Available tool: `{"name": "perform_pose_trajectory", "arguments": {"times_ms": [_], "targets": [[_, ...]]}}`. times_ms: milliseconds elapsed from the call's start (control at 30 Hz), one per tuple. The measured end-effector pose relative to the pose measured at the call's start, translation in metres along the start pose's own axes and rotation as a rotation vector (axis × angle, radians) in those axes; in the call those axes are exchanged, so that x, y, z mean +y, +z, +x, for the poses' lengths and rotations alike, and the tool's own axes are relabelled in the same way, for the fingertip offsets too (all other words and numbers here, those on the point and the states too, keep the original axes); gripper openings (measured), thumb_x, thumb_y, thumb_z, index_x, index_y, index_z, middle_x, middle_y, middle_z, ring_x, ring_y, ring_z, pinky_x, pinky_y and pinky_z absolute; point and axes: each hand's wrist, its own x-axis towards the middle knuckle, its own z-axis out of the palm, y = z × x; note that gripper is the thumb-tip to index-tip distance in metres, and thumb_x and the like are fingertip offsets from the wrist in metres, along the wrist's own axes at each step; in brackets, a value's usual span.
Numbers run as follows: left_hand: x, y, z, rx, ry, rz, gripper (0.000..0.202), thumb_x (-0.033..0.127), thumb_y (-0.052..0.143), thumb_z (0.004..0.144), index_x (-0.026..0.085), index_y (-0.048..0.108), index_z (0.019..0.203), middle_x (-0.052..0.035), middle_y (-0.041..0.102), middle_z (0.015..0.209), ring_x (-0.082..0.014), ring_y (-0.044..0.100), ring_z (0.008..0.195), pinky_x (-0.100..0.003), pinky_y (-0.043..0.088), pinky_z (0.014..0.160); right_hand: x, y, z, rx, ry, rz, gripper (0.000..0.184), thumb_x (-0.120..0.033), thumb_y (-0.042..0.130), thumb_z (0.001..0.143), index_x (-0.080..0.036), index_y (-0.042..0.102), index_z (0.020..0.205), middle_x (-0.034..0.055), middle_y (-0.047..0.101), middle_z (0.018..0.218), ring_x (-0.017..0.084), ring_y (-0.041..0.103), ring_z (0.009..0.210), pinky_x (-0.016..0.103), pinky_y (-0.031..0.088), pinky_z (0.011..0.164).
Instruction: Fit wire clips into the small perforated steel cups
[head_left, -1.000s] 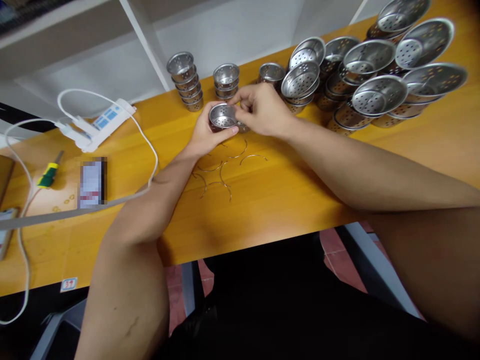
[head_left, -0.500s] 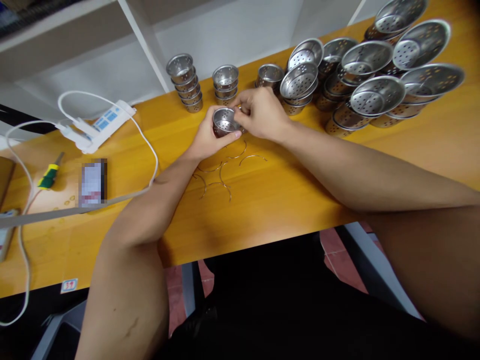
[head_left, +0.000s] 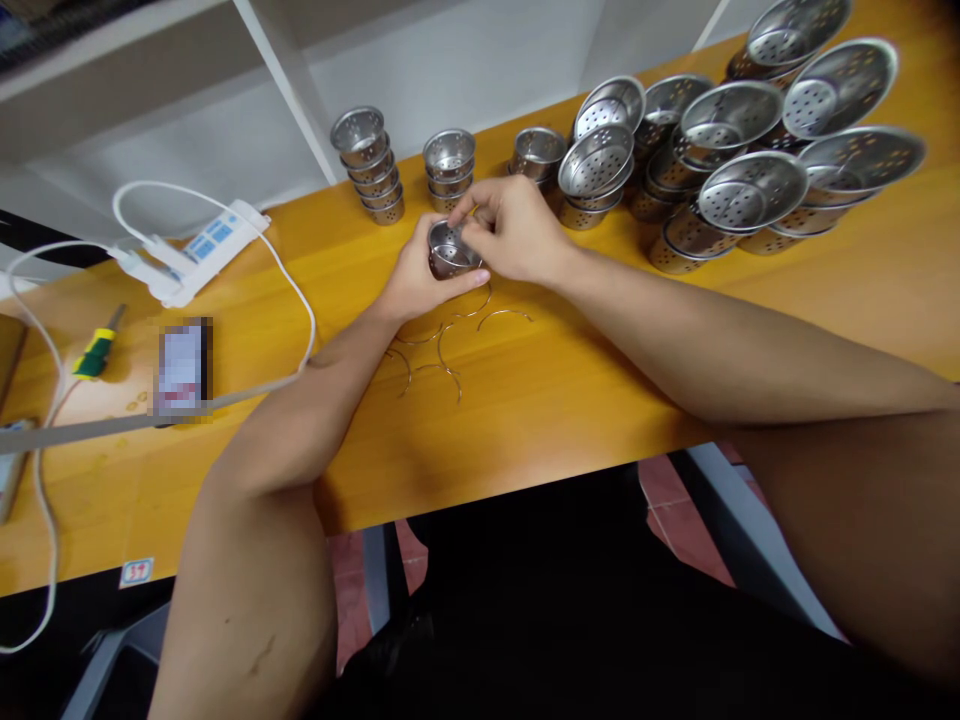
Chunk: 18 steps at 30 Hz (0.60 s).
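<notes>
Your left hand (head_left: 415,287) has its grip closed around a small perforated steel cup (head_left: 450,254). The thumb lies along the cup's near side and the fingers wrap behind it. You hold the cup just above the bench (head_left: 540,400), towards its far edge and roughly mid-way across, with the mouth tilted up at you.

Your right hand (head_left: 519,236) comes in from the right, its grip pinched shut on the cup's far rim, fingertips (head_left: 466,214) bunched together. Whether a thin wire sits between them is too small to tell.

On the bench, just near of your hands, lie several curved wire clips (head_left: 444,352), scattered loosely, and some cross one another.

Beyond the cup, against the far edge, stand two stacks of similar cups, a taller one on the left (head_left: 369,166) and a shorter one (head_left: 450,168) right of it. A single cup (head_left: 534,150) stands further right.

A heap of wider strainer bowls (head_left: 750,175) fills the far right (tipped and nested at all angles).

Well to the left, a white power strip (head_left: 206,243) lies on the bench with its cable (head_left: 304,310) looping towards your left forearm. Left of that lies a screwdriver (head_left: 96,348) with a green and yellow handle, and just beside it a small flat item (head_left: 182,367), which is blurred out.
</notes>
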Motion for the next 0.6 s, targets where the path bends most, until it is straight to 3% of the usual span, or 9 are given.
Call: {"name": "perform_pose_trajectory", "arguments": {"times_ms": [233,333,433,500,600], "targets": [[0.000,-0.004,0.003,0.025,-0.050,-0.069,0.099,0.106,0.100,0.088,0.028,0.075,0.143,-0.0048,0.079,0.127,-0.0293,0.083,0.121,-0.059,0.069,0.130,0.000,-0.007,0.007,-0.047,-0.010,0.030,0.033,-0.056,0.101,0.105,-0.032,0.080,0.096,0.0045,0.073,0.082,0.029,0.062,0.078,0.043,0.047,0.065],[-0.001,-0.006,0.005,0.044,-0.085,-0.124,0.098,0.110,0.097,0.087,0.028,0.077,0.137,-0.0041,0.078,0.122,-0.0275,0.081,0.116,-0.056,0.072,0.122,-0.004,-0.015,0.010,-0.142,-0.051,0.097,0.049,-0.075,0.104,0.104,-0.030,0.084,0.100,0.0037,0.079,0.090,0.024,0.061,0.081,0.040,0.046,0.068],[-0.002,-0.007,0.005,0.043,-0.109,-0.147,0.099,0.112,0.097,0.084,0.028,0.077,0.132,-0.0030,0.075,0.117,-0.0269,0.079,0.113,-0.057,0.072,0.120,-0.004,-0.025,0.012,-0.324,-0.028,0.223,0.076,-0.096,0.107,0.094,-0.026,0.084,0.113,0.0002,0.081,0.090,0.017,0.056,0.074,0.037,0.042,0.066],[-0.003,-0.007,0.003,0.028,-0.115,-0.151,0.096,0.110,0.094,0.089,0.028,0.078,0.133,-0.0029,0.075,0.116,-0.0270,0.079,0.111,-0.057,0.072,0.119,-0.003,-0.029,0.013,-0.405,0.019,0.306,0.086,-0.102,0.108,0.090,-0.026,0.082,0.118,-0.0024,0.081,0.088,0.015,0.052,0.066,0.036,0.038,0.063],[-0.008,-0.008,0.002,0.000,-0.070,-0.118,0.090,0.107,0.089,0.097,0.030,0.077,0.142,-0.0049,0.079,0.121,-0.0278,0.082,0.112,-0.057,0.074,0.117,0.001,-0.029,0.012,-0.417,0.052,0.371,0.088,-0.102,0.113,0.085,-0.027,0.075,0.111,-0.0035,0.080,0.083,0.013,0.051,0.060,0.035,0.036,0.059]]}}
